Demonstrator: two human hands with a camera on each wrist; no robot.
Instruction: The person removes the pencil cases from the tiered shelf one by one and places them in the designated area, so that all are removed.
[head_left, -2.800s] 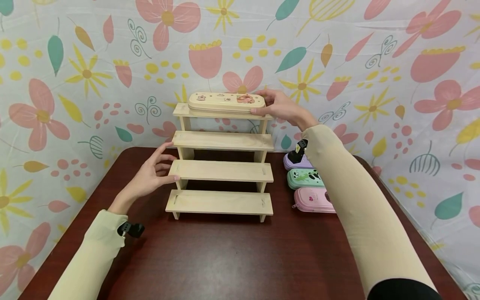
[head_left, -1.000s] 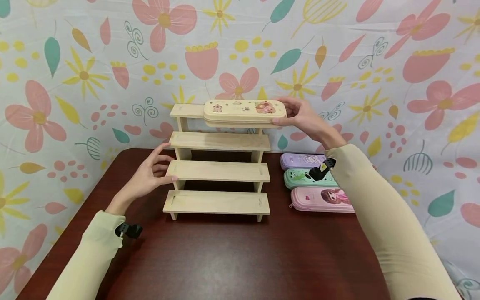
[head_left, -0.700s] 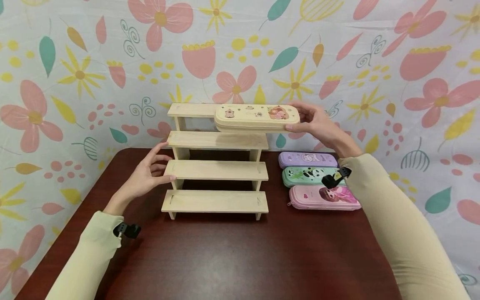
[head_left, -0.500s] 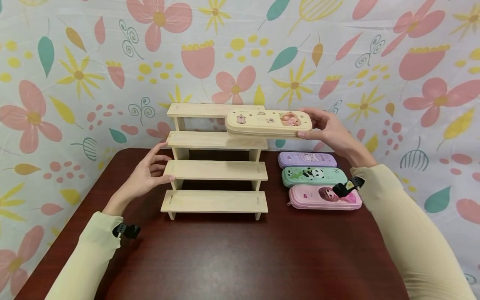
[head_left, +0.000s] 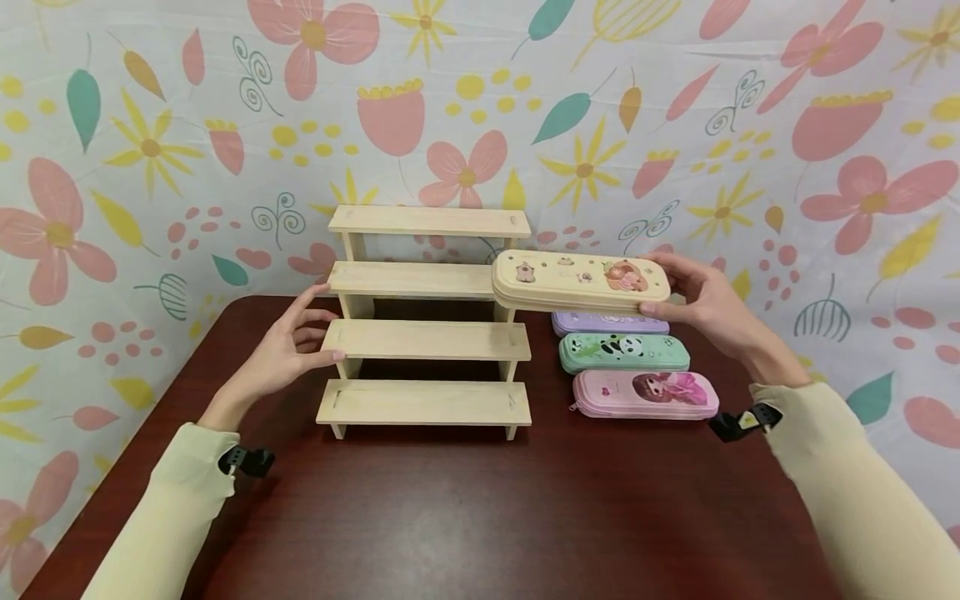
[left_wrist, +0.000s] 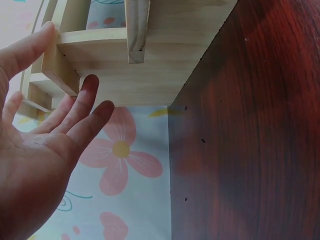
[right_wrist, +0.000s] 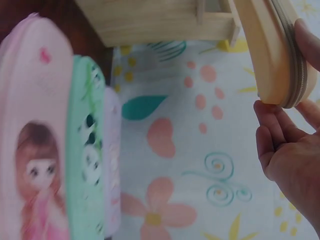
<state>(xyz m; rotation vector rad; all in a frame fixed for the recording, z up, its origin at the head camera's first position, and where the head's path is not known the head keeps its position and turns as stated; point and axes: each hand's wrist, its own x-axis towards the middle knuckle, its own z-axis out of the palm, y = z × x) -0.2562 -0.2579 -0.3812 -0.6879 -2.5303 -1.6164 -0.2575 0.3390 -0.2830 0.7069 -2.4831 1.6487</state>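
My right hand (head_left: 701, 304) holds a cream zippered pencil case (head_left: 581, 280) by its right end, thumb in front and fingers behind. The case is in the air, right of the wooden step rack (head_left: 429, 340), and overlaps the rack and a purple pencil case (head_left: 611, 323) in the head view. In the right wrist view its zipper (right_wrist: 290, 60) runs beside my thumb. My left hand (head_left: 281, 350) is at the rack's left side with fingers spread and gently bent, thumb and index fingertips at the shelf ends. The left wrist view shows its fingers (left_wrist: 85, 125) wrapped around nothing.
On the dark wooden table (head_left: 450, 517), right of the rack, a green panda pencil case (head_left: 624, 352) and a pink one with a doll picture (head_left: 645, 395) lie in a column with the purple one. A flower-patterned cloth (head_left: 480, 100) hangs behind the table.
My right hand has lifted the cream pencil case off the rack's top shelf and carried it right, forward and down. My left hand has stayed at the rack.
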